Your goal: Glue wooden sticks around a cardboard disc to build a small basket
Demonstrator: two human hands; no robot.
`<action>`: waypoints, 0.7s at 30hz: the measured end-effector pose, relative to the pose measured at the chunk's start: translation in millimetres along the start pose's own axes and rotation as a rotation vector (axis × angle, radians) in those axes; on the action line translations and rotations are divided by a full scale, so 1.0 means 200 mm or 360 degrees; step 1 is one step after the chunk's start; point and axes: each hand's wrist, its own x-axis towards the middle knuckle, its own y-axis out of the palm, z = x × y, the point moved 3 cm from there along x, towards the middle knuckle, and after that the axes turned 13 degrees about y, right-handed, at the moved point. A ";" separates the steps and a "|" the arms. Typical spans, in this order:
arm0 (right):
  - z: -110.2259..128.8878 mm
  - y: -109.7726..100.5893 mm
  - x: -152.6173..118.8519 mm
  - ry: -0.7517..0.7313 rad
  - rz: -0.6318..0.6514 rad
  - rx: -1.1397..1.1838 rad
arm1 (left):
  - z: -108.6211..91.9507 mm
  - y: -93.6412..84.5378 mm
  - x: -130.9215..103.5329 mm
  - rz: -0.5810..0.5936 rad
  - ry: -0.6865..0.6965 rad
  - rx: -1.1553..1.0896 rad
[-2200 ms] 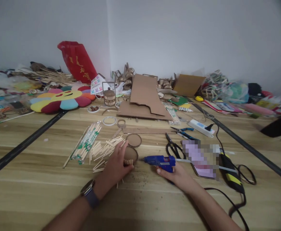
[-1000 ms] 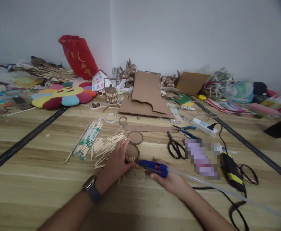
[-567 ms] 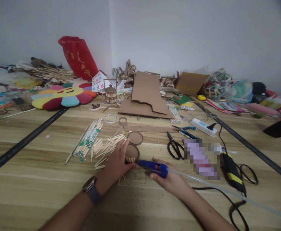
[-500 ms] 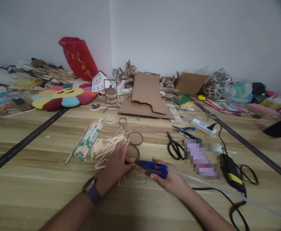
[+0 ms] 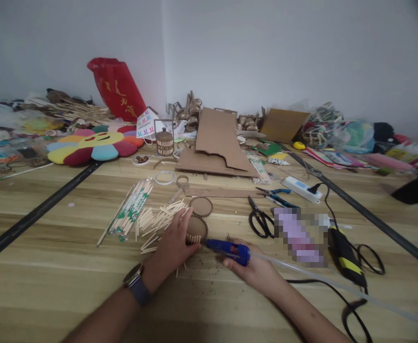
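Note:
My left hand [image 5: 175, 242] steadies a round cardboard piece [image 5: 197, 225], thumb at its near edge and fingers along its left side. Short wooden sticks stand in a row on the edge beside the thumb. In my right hand [image 5: 253, 267] is a blue glue gun [image 5: 228, 250], with a long clear glue stick [image 5: 323, 276] trailing from its back. The gun's nozzle points left, right by the stick row; whether it touches is too small to tell. Just beyond lies a second cardboard disc [image 5: 201, 206] with a dark rim. Cut sticks [image 5: 162, 216] are scattered beyond my left hand.
Scissors [image 5: 260, 219], pliers [image 5: 276, 193] and a black-yellow tool [image 5: 346, 252] with a cable lie right. Behind are a power strip [image 5: 301, 189], cardboard sheets [image 5: 218, 138] and a small stick bucket [image 5: 165, 142]. Packed sticks [image 5: 132, 209] and a flower cushion [image 5: 97, 143] lie left.
Both hands, the glue gun and the round cardboard piece stay almost where they were. Only the camera view has shifted very slightly.

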 end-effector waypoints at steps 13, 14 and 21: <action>-0.06 -0.08 0.04 0.0551 -0.0136 0.0476 | 0.01 0.01 -0.01 0.0041 0.0006 0.0022; -0.07 -0.08 0.05 0.0608 -0.0122 0.0583 | 0.01 0.01 -0.02 0.0052 0.0008 0.0033; -0.16 -0.13 0.06 0.0787 -0.0108 0.1036 | -0.03 -0.16 0.01 -0.0134 0.0218 0.0280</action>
